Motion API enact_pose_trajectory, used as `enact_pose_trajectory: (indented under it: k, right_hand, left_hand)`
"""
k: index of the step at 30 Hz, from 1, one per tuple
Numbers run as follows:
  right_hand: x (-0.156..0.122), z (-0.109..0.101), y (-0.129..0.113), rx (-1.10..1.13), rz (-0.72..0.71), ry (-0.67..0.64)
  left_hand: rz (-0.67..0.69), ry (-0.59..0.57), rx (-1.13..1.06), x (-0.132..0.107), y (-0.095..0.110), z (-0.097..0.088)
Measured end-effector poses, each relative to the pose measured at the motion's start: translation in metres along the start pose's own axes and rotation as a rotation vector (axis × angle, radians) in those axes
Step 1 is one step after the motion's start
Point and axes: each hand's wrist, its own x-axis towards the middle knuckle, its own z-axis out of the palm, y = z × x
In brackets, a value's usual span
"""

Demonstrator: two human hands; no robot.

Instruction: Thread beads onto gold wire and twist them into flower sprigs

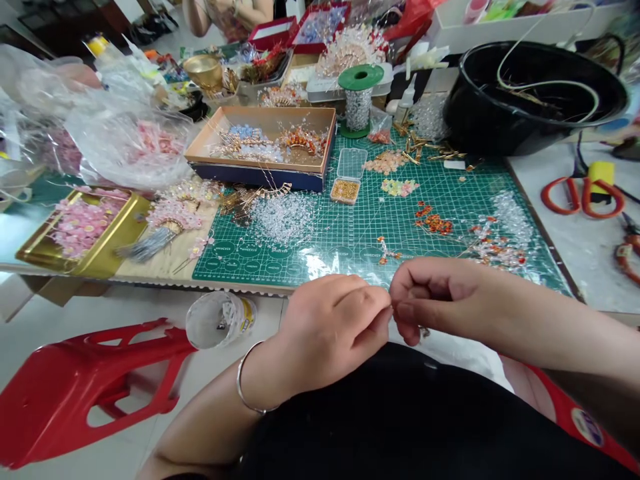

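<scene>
Two hands, the left hand [335, 327] and the right hand [450, 287], meet with fingertips pinched; I cannot tell on what, though one small shiny piece [424, 331] shows beneath the right. Just beyond, one orange-and-clear beaded sprig [384, 251] lies on one green cutting mat [345, 227], with one green-ended spool [357, 107] and one black basin [500, 123] farther back.

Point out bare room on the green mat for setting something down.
Bare green mat shows between the clear bead pile and the small orange sprig, and between the loose orange beads and the gold pieces. Crowded: right edge, with beaded sprigs and clear beads.
</scene>
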Motion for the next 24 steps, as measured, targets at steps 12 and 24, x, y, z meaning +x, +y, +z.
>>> enact_pose_trajectory:
  k: [12, 24]
  right_hand:
    - [0.006, 0.018, 0.016, 0.441, 0.007, 0.141]
    - [0.011, 0.023, 0.02, 0.805, 0.091, 0.16]
  left_hand:
    - [-0.704, -0.175, -0.836, 0.0, 0.005, -0.008]
    - [-0.901, -0.227, -0.924, -0.003, -0.005, -0.019]
